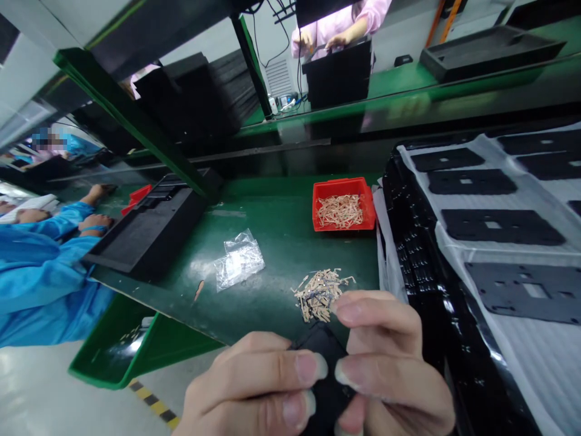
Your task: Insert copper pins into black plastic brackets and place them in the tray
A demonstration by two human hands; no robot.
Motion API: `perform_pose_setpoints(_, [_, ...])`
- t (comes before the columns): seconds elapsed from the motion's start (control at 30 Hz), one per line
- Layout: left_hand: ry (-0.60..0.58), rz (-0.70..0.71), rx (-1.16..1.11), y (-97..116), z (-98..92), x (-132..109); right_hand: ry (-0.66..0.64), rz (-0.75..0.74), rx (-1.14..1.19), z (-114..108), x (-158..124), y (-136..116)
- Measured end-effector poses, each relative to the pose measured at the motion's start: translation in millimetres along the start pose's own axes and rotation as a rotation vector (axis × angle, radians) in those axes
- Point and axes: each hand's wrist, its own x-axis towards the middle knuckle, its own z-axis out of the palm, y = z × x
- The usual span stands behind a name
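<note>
Close to the camera, at the bottom of the head view, my left hand (pixel 258 384) grips a black flat plastic part (pixel 323 342) between thumb and fingers. My right hand (pixel 393 363) is closed on the right side of the same part, fingertips pressed to it. Whether a smaller piece sits between the right fingertips is hidden. Just beyond the hands lies a loose pile of small copper-coloured metal strips (pixel 320 293) on the green tabletop (pixel 281 242). Farther back, a red bin (pixel 342 225) holds many more thin copper-coloured strips.
A clear plastic bag (pixel 240 260) lies left of the pile. Black trays (pixel 154 224) stand farther left, beside a co-worker in blue sleeves (pixel 49 266). On the right, black plates (pixel 503 227) lie on white foam sheets. A green bin (pixel 131 345) hangs below the table edge.
</note>
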Motion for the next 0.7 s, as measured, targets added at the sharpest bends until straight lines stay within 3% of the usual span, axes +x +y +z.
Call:
perform_pose_setpoints(0.1, [0.102,0.078,-0.102,-2.0,17.7,4.0,-0.015,-0.032,-0.044,-1.5,-2.5,-1.3])
perform_pose_setpoints(0.17, [0.176,0.066,-0.136,-2.9,19.1,5.1,-0.02,-0.02,-0.065,-1.2,-2.2,-3.8])
perform_pose_setpoints(0.2, [0.154,0.047,-0.149,-3.0,15.8,5.6,-0.016,-0.013,-0.076,-0.8,-1.4,-5.1])
perform_pose_setpoints(0.3, [-0.137,-0.117,-0.18,-0.9,-3.3,7.9,-0.026,-0.033,-0.12,1.9,2.0,-7.2])
perform_pose_setpoints(0.37, [-0.231,-0.237,-0.205,1.3,-14.6,8.6,-0.052,-0.045,-0.138,4.7,4.3,-7.3])
perform_pose_setpoints(0.57, [-0.187,-0.338,-0.227,2.1,-11.1,6.9,-0.024,-0.063,-0.218,6.0,6.2,-4.8])
perform_pose_setpoints(0.7, [-0.196,-0.382,-0.262,0.4,-9.0,7.9,-0.161,-0.081,-0.211,-3.5,4.4,-0.3])
